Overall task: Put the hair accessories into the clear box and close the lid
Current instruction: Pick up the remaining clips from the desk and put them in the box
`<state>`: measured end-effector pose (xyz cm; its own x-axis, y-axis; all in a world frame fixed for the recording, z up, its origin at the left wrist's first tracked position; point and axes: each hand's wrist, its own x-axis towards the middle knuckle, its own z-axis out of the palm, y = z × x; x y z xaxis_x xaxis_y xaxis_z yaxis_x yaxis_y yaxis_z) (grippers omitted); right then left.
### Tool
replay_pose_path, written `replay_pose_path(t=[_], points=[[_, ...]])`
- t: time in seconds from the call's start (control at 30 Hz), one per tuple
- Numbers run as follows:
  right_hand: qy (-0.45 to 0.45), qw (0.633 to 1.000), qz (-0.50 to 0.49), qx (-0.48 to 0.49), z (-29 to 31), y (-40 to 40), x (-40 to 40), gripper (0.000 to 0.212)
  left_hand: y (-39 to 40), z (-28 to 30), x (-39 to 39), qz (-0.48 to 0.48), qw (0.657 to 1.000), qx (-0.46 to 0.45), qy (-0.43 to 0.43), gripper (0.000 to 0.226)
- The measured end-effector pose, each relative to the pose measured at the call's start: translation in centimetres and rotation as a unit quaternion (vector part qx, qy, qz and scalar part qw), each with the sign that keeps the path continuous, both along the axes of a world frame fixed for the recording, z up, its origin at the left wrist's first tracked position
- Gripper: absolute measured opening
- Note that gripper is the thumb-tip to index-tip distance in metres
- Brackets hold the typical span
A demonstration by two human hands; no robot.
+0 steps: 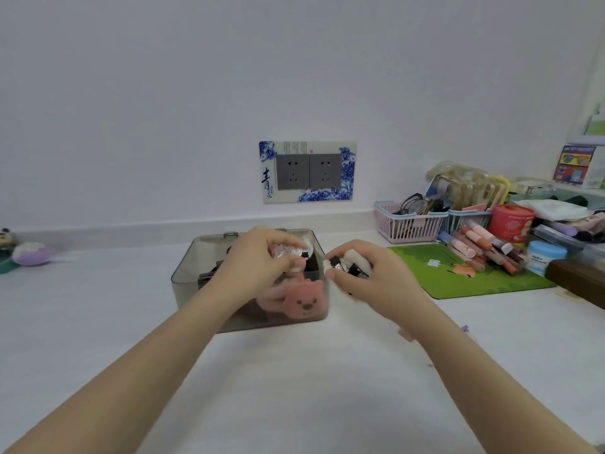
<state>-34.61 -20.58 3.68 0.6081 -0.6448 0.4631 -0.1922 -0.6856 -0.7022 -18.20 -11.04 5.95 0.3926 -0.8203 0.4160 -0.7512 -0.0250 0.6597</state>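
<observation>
A smoky clear box [187,273] stands open on the white table, with black clips and a pink plush bear accessory [302,301] inside. My left hand [258,260] hovers over the box, pinching a small pale sparkly hair clip [293,250]. Just right of the box's edge, my right hand [366,273] grips a black and white hair clip [343,265]. The box's lid is not clearly visible; only its hinges [230,235] show at the back rim.
A green mat [465,276] lies to the right. Behind it stand a pink basket [409,226], pens, a red tin [512,221] and a blue jar [545,260]. A purple plush [31,253] sits far left. Wall sockets [307,172] are behind the box.
</observation>
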Motion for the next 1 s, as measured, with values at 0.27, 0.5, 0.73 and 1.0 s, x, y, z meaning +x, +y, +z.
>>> replay_pose_path(t=[0.27,0.5,0.73,1.0], points=[[0.018,0.999,0.034,0.006,2.0,-2.4,8.8,0.016,-2.6,-0.4,5.4,0.11,0.988,0.102,0.017,0.018],[0.198,0.98,0.004,-0.019,0.8,-4.3,13.3,0.023,-2.7,-0.8,6.9,0.085,0.975,0.202,-0.027,0.028],[0.217,0.974,-0.025,-0.063,0.9,-3.8,12.5,0.034,-2.8,-0.2,6.1,0.084,0.979,0.181,-0.038,0.034],[0.13,0.99,-0.033,-0.053,0.9,-3.8,7.6,0.034,-2.9,-0.1,2.8,0.081,0.979,0.133,-0.131,0.032]])
